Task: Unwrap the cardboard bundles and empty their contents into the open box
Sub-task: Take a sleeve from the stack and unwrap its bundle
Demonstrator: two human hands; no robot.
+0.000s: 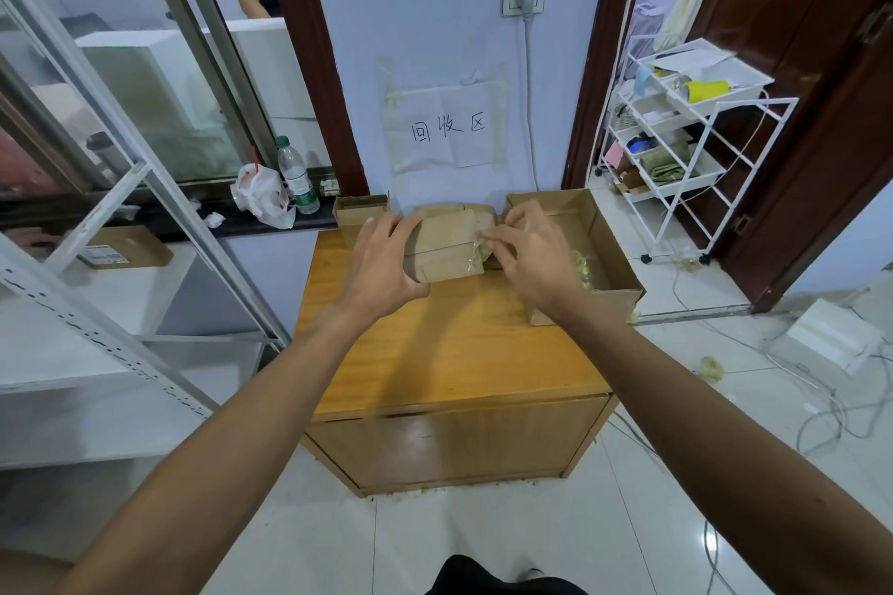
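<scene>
unwrapping is in hand: the cardboard bundle (444,251), held over the wooden cabinet (449,353) just beside the open box (611,239), is gripped by the curled left hand (381,261) while its tape (476,251) is pinched by the right hand (531,251). peeling that tape free is judged to be called for next.

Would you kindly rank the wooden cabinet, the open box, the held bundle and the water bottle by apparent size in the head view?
1. wooden cabinet, clearly largest
2. open box
3. bundle, partly covered
4. water bottle, smallest-looking, though it stands farther back, which shrinks it
</scene>
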